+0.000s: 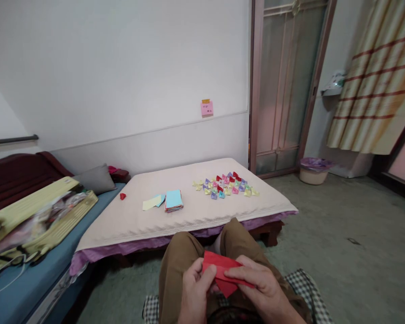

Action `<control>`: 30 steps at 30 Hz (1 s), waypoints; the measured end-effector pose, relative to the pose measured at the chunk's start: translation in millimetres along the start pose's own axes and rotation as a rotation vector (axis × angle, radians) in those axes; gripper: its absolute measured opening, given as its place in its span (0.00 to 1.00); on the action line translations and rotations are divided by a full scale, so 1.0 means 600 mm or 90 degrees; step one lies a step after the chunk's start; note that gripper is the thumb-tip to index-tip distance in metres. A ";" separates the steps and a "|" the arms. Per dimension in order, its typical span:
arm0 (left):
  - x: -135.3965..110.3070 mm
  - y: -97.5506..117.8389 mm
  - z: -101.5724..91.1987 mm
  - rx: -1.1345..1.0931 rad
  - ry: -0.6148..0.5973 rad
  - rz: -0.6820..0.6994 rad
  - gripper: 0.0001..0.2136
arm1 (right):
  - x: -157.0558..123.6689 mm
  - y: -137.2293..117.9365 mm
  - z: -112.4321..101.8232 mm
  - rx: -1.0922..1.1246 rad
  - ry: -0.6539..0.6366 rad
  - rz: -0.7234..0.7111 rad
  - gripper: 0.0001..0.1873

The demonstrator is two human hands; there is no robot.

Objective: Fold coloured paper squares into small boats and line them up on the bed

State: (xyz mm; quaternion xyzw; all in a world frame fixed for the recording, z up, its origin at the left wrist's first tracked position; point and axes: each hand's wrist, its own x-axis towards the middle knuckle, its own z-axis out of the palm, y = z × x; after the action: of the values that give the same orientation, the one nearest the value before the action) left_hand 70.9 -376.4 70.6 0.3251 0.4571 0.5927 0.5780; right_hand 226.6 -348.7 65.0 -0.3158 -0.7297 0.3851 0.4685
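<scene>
Over the lap (178, 263) at six o'clock, the left hand (196, 288) and right hand (261, 284) have fingers clamped on red paper (219, 262), probably steadying its fold; the paper stack (173, 199) lies at eleven o'clock from them

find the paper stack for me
In the head view, the paper stack is left of centre on the cream cloth, just right of the loose blue sheet.

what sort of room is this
Probably a bedroom in a home: a dark headboard, a grey pillow beside blue bedding, and a striped curtain suggest it.
</scene>
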 end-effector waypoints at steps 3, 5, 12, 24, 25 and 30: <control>0.002 -0.004 -0.001 -0.035 -0.018 0.004 0.11 | 0.002 -0.001 -0.001 0.042 -0.008 0.019 0.11; 0.002 -0.003 0.000 -0.064 0.007 0.017 0.11 | 0.004 -0.004 -0.004 0.075 -0.007 0.045 0.11; 0.002 0.008 -0.002 -0.092 0.033 0.042 0.11 | 0.005 -0.009 -0.021 0.245 0.002 0.118 0.04; 0.007 -0.018 -0.013 0.024 -0.009 0.113 0.09 | 0.009 0.020 0.002 0.260 0.019 0.287 0.18; 0.007 -0.017 -0.013 0.012 -0.002 0.107 0.08 | 0.009 0.018 0.002 0.253 0.019 0.290 0.18; 0.009 -0.012 -0.014 -0.088 0.031 0.067 0.08 | 0.010 0.007 -0.001 0.215 0.023 0.279 0.15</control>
State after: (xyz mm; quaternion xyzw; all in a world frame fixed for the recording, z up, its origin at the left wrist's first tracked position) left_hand 65.5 -372.9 60.2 0.2935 0.4112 0.6600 0.5561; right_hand 225.5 -341.4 64.0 -0.3905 -0.5607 0.5879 0.4330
